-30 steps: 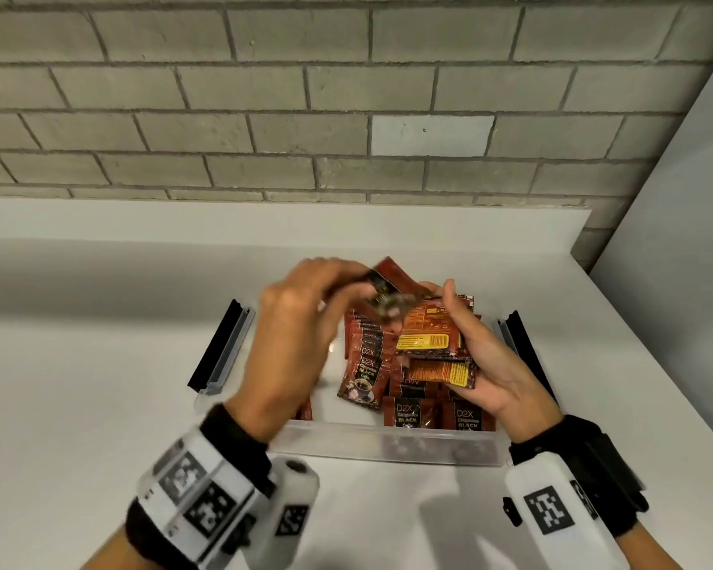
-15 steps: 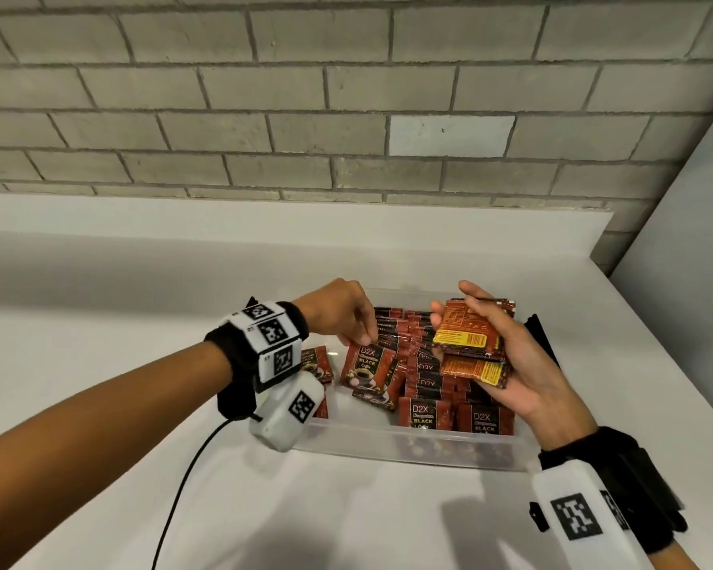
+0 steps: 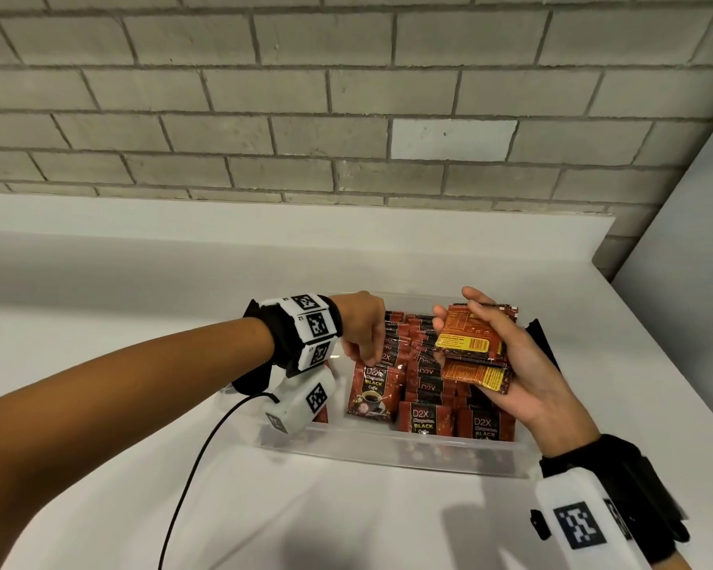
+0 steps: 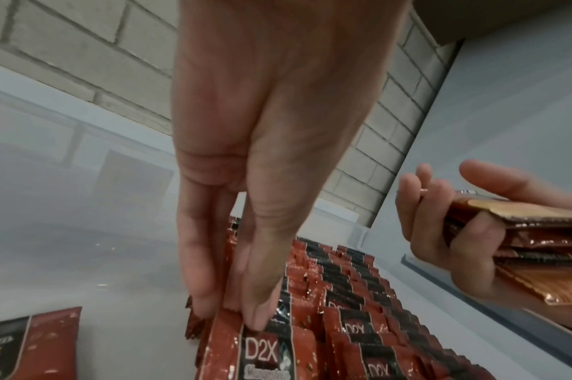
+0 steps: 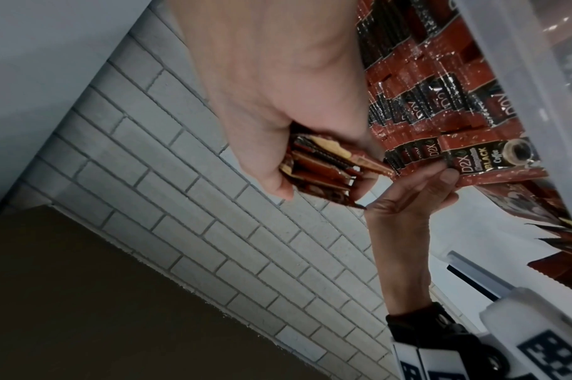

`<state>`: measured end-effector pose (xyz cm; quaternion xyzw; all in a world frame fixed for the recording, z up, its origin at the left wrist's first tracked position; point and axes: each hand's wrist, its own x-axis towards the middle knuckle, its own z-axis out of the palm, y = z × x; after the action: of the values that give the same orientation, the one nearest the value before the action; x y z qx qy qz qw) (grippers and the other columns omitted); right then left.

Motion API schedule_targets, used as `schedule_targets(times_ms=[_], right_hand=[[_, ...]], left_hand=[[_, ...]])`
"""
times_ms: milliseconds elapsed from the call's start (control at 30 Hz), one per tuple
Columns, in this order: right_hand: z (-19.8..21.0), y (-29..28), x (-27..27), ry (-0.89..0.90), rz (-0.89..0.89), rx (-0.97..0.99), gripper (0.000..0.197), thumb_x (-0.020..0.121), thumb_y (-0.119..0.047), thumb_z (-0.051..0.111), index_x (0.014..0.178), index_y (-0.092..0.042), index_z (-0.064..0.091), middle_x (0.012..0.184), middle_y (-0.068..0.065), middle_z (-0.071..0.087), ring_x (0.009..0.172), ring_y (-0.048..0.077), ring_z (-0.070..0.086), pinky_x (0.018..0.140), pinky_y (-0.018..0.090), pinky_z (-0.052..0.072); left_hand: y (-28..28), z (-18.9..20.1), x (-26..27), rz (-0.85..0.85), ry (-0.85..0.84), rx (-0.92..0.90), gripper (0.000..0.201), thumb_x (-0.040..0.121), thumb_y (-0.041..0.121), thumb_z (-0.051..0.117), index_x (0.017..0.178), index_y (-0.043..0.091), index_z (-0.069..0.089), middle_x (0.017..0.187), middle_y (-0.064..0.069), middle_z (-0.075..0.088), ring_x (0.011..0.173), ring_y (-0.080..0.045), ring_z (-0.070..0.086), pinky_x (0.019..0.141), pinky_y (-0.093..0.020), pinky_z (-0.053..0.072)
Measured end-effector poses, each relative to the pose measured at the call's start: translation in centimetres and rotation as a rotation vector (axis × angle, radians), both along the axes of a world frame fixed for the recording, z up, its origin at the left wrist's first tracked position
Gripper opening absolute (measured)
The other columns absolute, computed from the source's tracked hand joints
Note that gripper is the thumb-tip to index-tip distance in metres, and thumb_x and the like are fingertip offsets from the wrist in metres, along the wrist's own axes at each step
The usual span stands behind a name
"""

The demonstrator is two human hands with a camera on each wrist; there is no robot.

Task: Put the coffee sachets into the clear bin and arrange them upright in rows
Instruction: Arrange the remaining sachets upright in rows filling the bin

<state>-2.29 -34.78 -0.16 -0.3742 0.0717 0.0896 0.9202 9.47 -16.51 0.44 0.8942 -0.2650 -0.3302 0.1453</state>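
Note:
The clear bin [image 3: 387, 450] sits on the white counter, holding rows of red-and-black coffee sachets [image 3: 425, 376] standing on edge. My left hand [image 3: 363, 335] reaches down into the bin's left part and pinches the top edge of one sachet [image 3: 373, 390] [image 4: 255, 352] [image 5: 492, 159] at the front of the left row. My right hand [image 3: 507, 364] hovers over the bin's right side, palm up, gripping a stack of sachets [image 3: 472, 343] [image 5: 323, 169] [image 4: 522, 231] with their orange backs showing.
A loose sachet [image 4: 31, 344] lies flat at the bin's left end. A black bin lid part [image 3: 542, 339] stands behind my right hand. A brick wall [image 3: 346, 96] backs the counter, a grey panel [image 3: 684, 281] closes the right side, and a black cable [image 3: 190, 471] trails from my left wrist.
My left hand left the stack in my right hand, dropped into the bin's left part with a sachet, and now holds it there by its top. My right hand stayed over the bin.

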Motion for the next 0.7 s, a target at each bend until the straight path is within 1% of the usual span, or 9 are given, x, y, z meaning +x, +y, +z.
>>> schedule_targets(times_ms=[33,133,200,300,467,533,600,667,700], right_hand=[[0.0,0.0,0.0,0.002,-0.002,-0.003,0.023,0.09,-0.015,0.053,0.11,-0.023,0.06,0.109,0.019,0.067,0.084,0.025,0.069,0.068,0.04,0.057],[0.0,0.0,0.0,0.005,-0.007,-0.004,0.022,0.09,-0.015,0.053,0.11,-0.023,0.06,0.11,0.019,0.066,0.084,0.025,0.069,0.068,0.04,0.057],[0.0,0.0,0.0,0.006,-0.008,-0.007,0.022,0.089,-0.015,0.054,0.109,-0.023,0.061,0.109,0.019,0.066,0.084,0.024,0.069,0.068,0.04,0.056],[0.1,0.0,-0.1,0.007,-0.007,-0.005,0.023,0.088,-0.016,0.054,0.109,-0.023,0.06,0.108,0.018,0.067,0.083,0.024,0.069,0.067,0.04,0.057],[0.2,0.2,-0.1,0.015,-0.002,-0.014,0.028,0.087,-0.025,0.057,0.115,-0.023,0.058,0.109,0.018,0.068,0.084,0.024,0.069,0.067,0.04,0.057],[0.3,0.3,-0.2,0.01,0.01,-0.018,0.03,0.087,-0.028,0.056,0.116,-0.024,0.058,0.109,0.019,0.068,0.085,0.024,0.07,0.067,0.041,0.057],[0.2,0.3,-0.2,-0.006,0.033,-0.019,0.032,0.087,-0.032,0.054,0.118,-0.024,0.059,0.109,0.019,0.068,0.085,0.025,0.07,0.07,0.042,0.057],[0.2,0.4,-0.2,-0.028,0.057,-0.024,0.036,0.089,-0.038,0.051,0.122,-0.025,0.057,0.106,0.017,0.068,0.084,0.025,0.069,0.072,0.042,0.056],[0.2,0.4,-0.2,-0.038,0.068,-0.031,0.04,0.091,-0.04,0.049,0.126,-0.024,0.056,0.104,0.016,0.068,0.084,0.025,0.069,0.073,0.043,0.056]], left_hand=[[-0.2,0.0,0.0,-0.003,-0.002,0.005,0.018,0.08,0.002,0.074,0.098,0.001,0.074,0.076,-0.005,0.072,0.049,-0.001,0.061,0.06,-0.014,0.055],[-0.6,-0.2,-0.1,0.008,0.01,0.004,0.02,0.08,0.0,0.073,0.099,-0.002,0.072,0.093,-0.016,0.073,0.051,-0.004,0.062,0.065,-0.017,0.056],[-0.7,-0.3,-0.1,0.018,0.009,-0.008,0.02,0.079,-0.001,0.073,0.099,-0.004,0.072,0.097,-0.02,0.072,0.053,-0.005,0.063,0.067,-0.018,0.056],[-0.7,-0.2,-0.1,0.026,-0.02,-0.02,0.018,0.079,-0.002,0.073,0.097,-0.003,0.072,0.096,-0.02,0.073,0.056,-0.007,0.064,0.069,-0.018,0.057],[-0.3,1.2,-0.3,-0.003,-0.118,-0.049,0.014,0.083,0.001,0.069,0.097,0.0,0.073,0.094,-0.016,0.074,0.062,-0.008,0.063,0.063,-0.014,0.055],[-0.2,2.6,-1.0,-0.014,-0.226,-0.128,0.014,0.09,0.008,0.063,0.099,0.003,0.072,0.084,-0.009,0.073,0.061,-0.006,0.061,0.059,-0.012,0.05],[-0.4,3.9,-2.4,-0.031,-0.42,-0.275,0.02,0.097,0.016,0.053,0.106,0.005,0.067,0.08,-0.001,0.065,0.067,-0.009,0.06,0.061,-0.011,0.043],[-0.6,5.0,-4.4,-0.105,-0.574,-0.461,0.025,0.099,0.025,0.049,0.111,0.008,0.062,0.093,-0.002,0.063,0.081,-0.012,0.059,0.066,-0.013,0.041],[-0.7,5.4,-5.3,-0.171,-0.59,-0.522,0.028,0.097,0.031,0.052,0.114,0.01,0.06,0.101,-0.002,0.061,0.088,-0.01,0.057,0.07,-0.015,0.042]])
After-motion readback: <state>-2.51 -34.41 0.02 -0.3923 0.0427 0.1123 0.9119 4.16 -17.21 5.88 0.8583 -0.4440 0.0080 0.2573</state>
